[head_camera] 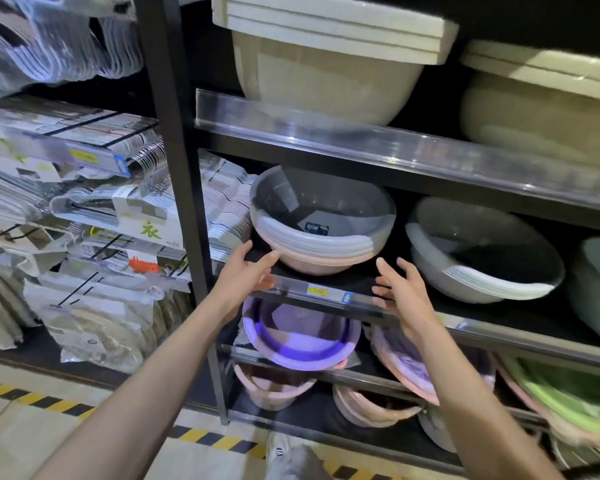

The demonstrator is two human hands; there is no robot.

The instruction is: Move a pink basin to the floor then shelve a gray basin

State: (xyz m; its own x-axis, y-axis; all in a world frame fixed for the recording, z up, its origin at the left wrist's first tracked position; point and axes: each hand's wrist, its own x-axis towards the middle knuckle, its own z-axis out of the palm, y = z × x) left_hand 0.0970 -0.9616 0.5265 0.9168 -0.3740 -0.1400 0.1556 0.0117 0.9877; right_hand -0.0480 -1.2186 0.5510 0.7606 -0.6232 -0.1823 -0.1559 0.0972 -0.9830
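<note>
A tilted stack of gray basins (321, 216) sits on the middle shelf (326, 292), nested inside a pink basin (321, 263) at the bottom of the stack. My left hand (245, 275) reaches up with straight fingers, its fingertips touching the pink basin's left rim. My right hand (404, 292) hovers open just right of the stack, fingers spread, holding nothing. Both forearms stretch up from the bottom of the view.
A second gray stack (482, 251) leans to the right on the same shelf. Large beige basins (329, 64) fill the shelf above. Purple (298, 334), pink and green basins (568, 393) sit below. Packaged hangers (84, 202) crowd the left rack. Striped tape marks the floor (32, 427).
</note>
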